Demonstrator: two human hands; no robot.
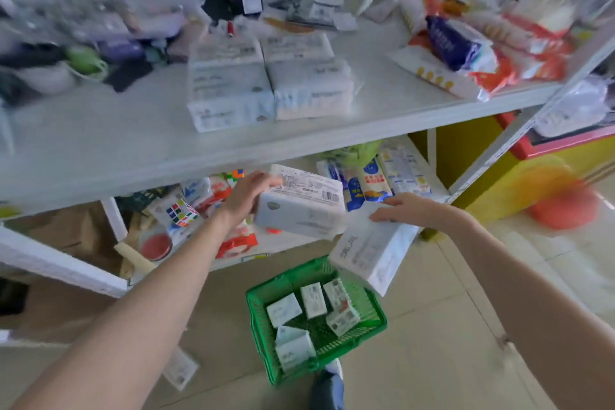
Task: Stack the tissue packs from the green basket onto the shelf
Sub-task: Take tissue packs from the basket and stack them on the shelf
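Note:
My left hand [248, 195] grips a white tissue pack [303, 206] by its left end, just below the front edge of the white shelf [139, 150]. To its right, my right hand [404, 208] holds a second tissue pack [372, 255], tilted, above the green basket [263, 316]. The basket stands on the floor and holds several small tissue packs [312, 299]. On the shelf board sit several tissue packs [266, 76] in two side-by-side stacks near the middle.
The shelf's left end is crowded with dark clutter [83, 43], its right end with snack bags [466, 43]. The lower shelf holds a puzzle cube [182, 212] and packets. A loose pack [179, 368] lies on the floor. A yellow counter [519, 173] stands to the right.

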